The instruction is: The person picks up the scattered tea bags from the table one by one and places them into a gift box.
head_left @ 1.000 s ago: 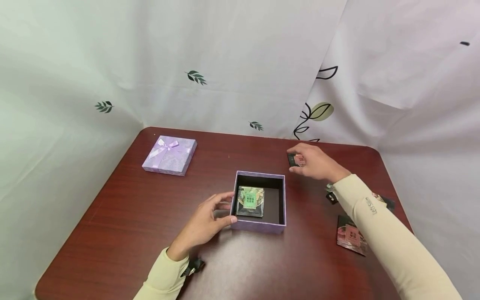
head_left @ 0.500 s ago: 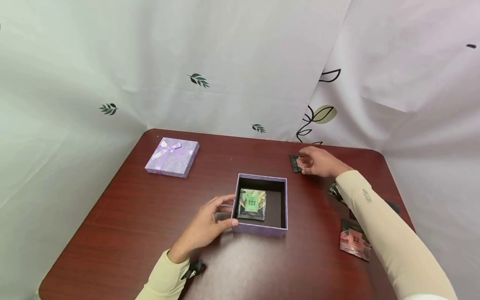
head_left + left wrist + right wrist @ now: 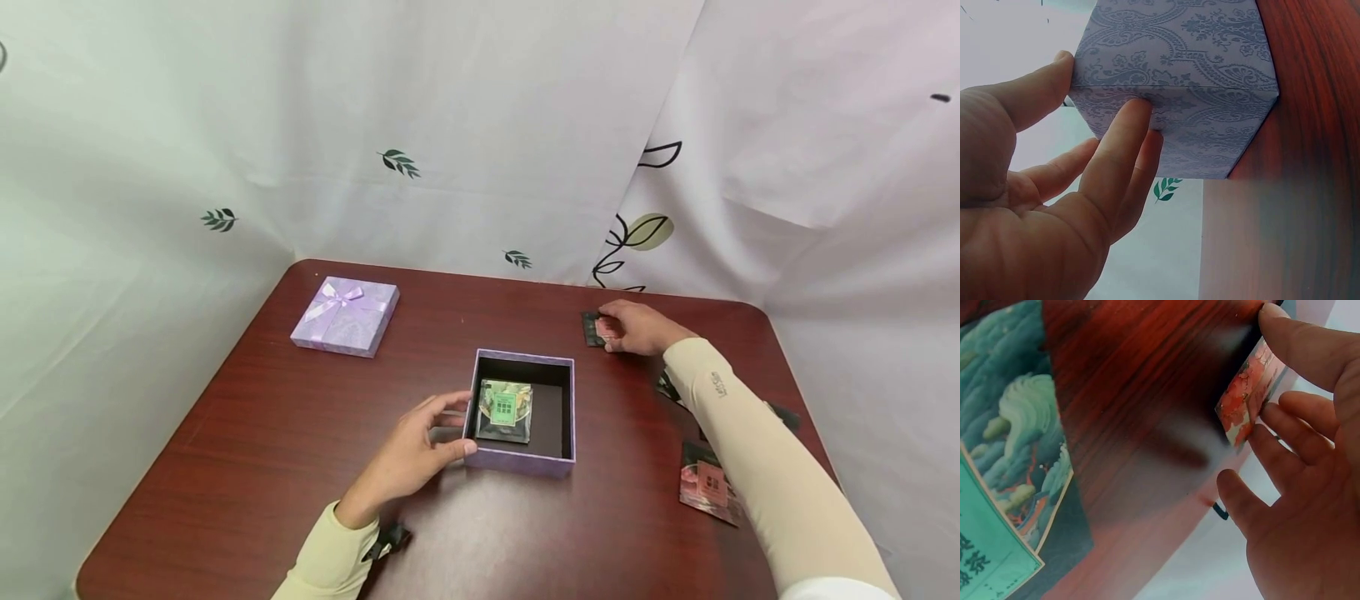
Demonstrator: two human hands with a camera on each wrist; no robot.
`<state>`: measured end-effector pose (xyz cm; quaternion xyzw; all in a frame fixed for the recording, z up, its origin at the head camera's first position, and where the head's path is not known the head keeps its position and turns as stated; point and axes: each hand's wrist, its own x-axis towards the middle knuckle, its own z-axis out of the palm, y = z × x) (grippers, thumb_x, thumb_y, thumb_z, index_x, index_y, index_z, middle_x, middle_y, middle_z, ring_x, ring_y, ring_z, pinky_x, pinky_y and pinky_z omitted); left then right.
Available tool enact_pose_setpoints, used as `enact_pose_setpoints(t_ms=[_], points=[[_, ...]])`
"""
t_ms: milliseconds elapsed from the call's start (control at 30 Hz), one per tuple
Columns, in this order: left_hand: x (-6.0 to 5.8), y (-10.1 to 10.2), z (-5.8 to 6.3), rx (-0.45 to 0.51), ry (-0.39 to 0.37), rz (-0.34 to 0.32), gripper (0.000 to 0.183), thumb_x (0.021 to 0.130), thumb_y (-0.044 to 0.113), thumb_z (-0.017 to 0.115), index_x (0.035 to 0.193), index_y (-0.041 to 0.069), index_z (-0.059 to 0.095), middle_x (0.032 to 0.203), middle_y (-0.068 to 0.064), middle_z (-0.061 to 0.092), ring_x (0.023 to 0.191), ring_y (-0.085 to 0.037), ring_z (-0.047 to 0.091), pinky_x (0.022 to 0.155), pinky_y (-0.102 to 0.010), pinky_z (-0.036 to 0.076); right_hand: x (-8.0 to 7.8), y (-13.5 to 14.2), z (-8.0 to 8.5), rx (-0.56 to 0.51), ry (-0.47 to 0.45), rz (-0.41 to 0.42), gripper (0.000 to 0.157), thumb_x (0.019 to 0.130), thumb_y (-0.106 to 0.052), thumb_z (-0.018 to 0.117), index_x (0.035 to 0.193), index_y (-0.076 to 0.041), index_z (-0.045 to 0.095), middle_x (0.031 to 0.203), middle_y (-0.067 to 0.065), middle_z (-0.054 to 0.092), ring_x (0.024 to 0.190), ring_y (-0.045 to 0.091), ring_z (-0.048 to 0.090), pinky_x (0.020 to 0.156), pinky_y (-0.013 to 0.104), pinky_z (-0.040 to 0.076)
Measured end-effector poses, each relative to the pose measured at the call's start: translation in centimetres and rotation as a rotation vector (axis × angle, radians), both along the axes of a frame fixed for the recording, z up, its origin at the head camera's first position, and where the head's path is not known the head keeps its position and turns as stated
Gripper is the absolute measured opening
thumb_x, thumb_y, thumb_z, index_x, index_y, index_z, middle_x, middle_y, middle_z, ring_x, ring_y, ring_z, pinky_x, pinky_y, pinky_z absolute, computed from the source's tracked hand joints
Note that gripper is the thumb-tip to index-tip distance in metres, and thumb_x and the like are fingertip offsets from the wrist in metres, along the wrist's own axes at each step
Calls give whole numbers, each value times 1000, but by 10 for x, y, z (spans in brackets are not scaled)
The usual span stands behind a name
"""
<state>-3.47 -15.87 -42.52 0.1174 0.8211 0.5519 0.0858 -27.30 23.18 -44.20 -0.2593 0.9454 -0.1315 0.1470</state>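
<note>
A lilac patterned box (image 3: 519, 464) without its lid stands at the middle of the table, a green-labelled tea sachet (image 3: 504, 412) lying in its left half. My left hand (image 3: 411, 448) holds the box's left side near the front corner, thumb on the front and fingers along the left wall. At the back right, my right hand (image 3: 643, 329) grips a red-labelled tea sachet (image 3: 592, 331) by its edges, thumb on one side and fingers on the other. The right wrist view shows the red sachet (image 3: 1244, 397) close to the table top; its far end is covered.
The lilac lid (image 3: 347, 317) with a ribbon bow lies back left. Another red-labelled sachet (image 3: 708, 483) lies right, partly behind the right sleeve. A green-labelled sachet (image 3: 1019, 431) fills the left of the right wrist view. White curtains (image 3: 480, 142) stand behind the table.
My right hand has slid right across the red-labelled sachet, uncovering its left part, then closed on its edges; the sachet has barely shifted. My left hand stays on the box.
</note>
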Motion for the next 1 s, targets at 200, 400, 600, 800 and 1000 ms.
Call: enact_pose_setpoints(t_ms=[200,400,600,800,1000], points=[[0,0,2,-3,5,-1,69,91,15,85,151,6,54,141,-19,63,121,-38,69,91,-34,62,2,-3,3,11,7,4,78,91,-21,83,153,9,47,150,27,52,131,40,55,115,58,45],[0,0,2,-7,7,-2,69,91,15,85,151,6,55,140,-19,63,121,-38,69,91,-35,62,2,-5,4,-9,-2,-15,80,86,-23,85,148,13,51,139,27,55,117,36,57,107,53,49],[0,0,2,-7,7,-3,69,91,16,85,151,6,55,140,-19,63,121,-38,69,90,-33,62,4,-4,4,-23,-22,-56,78,82,-26,86,144,11,56,135,24,57,114,34,56,105,50,49],[-1,-1,2,-3,6,-7,69,90,14,85,151,5,54,141,-21,63,121,-38,69,90,-34,62,9,-3,7,-57,-36,-73,74,85,-29,85,142,10,59,133,22,57,112,33,55,103,50,49],[-1,-1,3,-3,5,-7,69,91,14,85,152,5,54,141,-20,63,121,-38,69,90,-33,62,17,-7,25,-83,39,-39,68,83,-30,83,138,5,64,124,16,60,107,29,56,96,45,50]])
